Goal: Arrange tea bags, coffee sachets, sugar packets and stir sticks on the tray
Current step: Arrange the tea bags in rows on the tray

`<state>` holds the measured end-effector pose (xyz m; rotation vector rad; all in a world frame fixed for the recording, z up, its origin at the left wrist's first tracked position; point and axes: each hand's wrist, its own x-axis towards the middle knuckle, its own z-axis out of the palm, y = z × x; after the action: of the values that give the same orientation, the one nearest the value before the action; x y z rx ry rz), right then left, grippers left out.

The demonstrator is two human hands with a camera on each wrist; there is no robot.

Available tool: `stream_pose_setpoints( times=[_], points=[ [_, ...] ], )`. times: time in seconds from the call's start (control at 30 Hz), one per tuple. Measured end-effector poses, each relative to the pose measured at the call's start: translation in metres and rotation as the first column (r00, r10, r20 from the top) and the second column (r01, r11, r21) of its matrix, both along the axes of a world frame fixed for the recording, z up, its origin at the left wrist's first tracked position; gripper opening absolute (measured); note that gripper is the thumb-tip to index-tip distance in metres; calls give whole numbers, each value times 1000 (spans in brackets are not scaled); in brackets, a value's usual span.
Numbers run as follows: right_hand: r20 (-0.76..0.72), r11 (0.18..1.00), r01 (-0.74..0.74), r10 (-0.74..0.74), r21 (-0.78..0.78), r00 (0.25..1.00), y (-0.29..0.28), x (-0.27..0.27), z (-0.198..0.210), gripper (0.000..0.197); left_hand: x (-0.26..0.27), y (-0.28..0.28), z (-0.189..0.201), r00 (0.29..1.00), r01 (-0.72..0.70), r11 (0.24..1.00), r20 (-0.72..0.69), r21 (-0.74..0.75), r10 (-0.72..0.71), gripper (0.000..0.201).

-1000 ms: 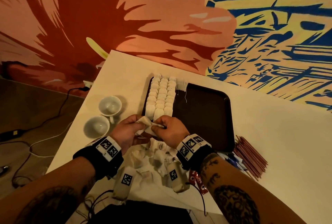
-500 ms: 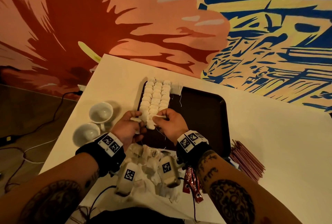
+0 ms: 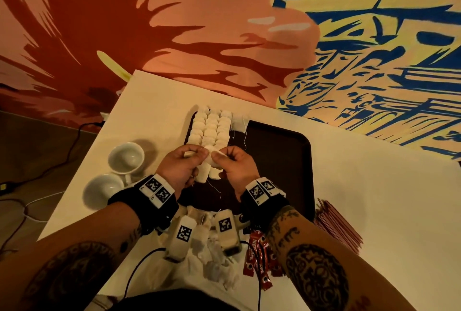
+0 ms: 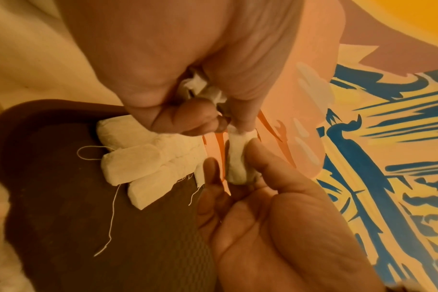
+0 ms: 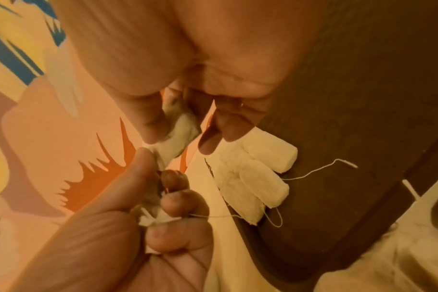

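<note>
Tea bag [image 3: 209, 158]: lifted off the loose pile [image 3: 214, 255] at the surface's near edge, now over the rows [image 3: 210, 131] filling the tray [image 3: 279, 161] far-left side.
Hands: left hand [image 3: 179, 168] and right hand [image 3: 235, 168] both pinch it.
Meaning: rows nearly done.
Around: coffee sachets [image 3: 259, 255], stir sticks [image 3: 336, 226], cups [image 3: 126, 158] all off-tray.
In the way: loose strings [image 4: 110, 217].

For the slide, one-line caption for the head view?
Both hands pinch a tea bag above rows on the dark tray.

The forearms partly hide the coffee sachets [image 3: 259, 255] and loose tea bags [image 3: 214, 260].
</note>
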<state>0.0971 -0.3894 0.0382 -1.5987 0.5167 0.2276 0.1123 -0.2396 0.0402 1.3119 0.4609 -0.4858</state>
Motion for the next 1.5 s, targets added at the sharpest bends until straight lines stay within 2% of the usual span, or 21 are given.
stream_pose_setpoints(
  times=[0.13,0.3,0.37,0.53,0.63,0.7,0.8,0.87,0.93,1.07,1.17,1.23,1.3,1.37,1.43,1.5],
  points=[
    [-8,988,-120,120,-99,993,-2,1,-5,15,6,3,-3,998,49,997,40,55,-51,5],
    [31,964,-197,206,-181,978,-4,5,-2,9,10,5,-6,990,94,992,99,86,-102,2],
    [50,965,-169,182,-202,982,-4,9,-1,6,11,6,-7,990,81,992,112,93,-91,9],
    [71,975,12,4,-222,997,-9,19,-5,9,8,14,-12,996,16,995,83,99,-24,10],
    [44,964,63,-54,-258,998,-11,18,-8,11,3,20,-15,998,44,993,32,110,-48,17],
    [26,962,68,-64,-263,998,-8,13,-9,12,1,22,-15,999,34,996,-13,87,-33,19],
    [-14,981,-41,39,-190,999,1,3,-10,13,-3,23,-18,997,71,995,-26,70,-69,9],
    [-13,981,-111,110,-157,994,10,-3,-11,9,-5,24,-19,984,171,977,25,129,-176,11],
    [17,983,-117,121,-143,992,15,-7,-11,9,-8,25,-20,957,261,941,67,214,-281,12],
    [25,983,-139,143,-119,989,17,-9,-11,9,-8,29,-20,937,265,890,118,370,-328,8],
    [55,947,-239,256,-216,965,17,-7,-13,7,-8,34,-19,915,279,834,131,475,-381,7],
    [41,920,-277,300,-277,953,15,-3,-15,11,-9,39,-23,924,261,833,122,488,-361,7],
    [3,904,-258,275,-342,961,11,5,-18,15,-9,46,-27,951,214,837,88,504,-296,6],
    [-53,888,-245,244,-389,968,7,12,-24,16,-12,52,-30,984,150,890,26,431,-178,5],
    [-142,830,-345,315,-438,938,9,14,-33,15,-19,55,-29,998,56,955,-40,291,-46,7],
    [-221,770,-470,415,-432,883,17,13,-40,11,-24,58,-28,997,25,965,-72,260,-6,9]
  ],
)
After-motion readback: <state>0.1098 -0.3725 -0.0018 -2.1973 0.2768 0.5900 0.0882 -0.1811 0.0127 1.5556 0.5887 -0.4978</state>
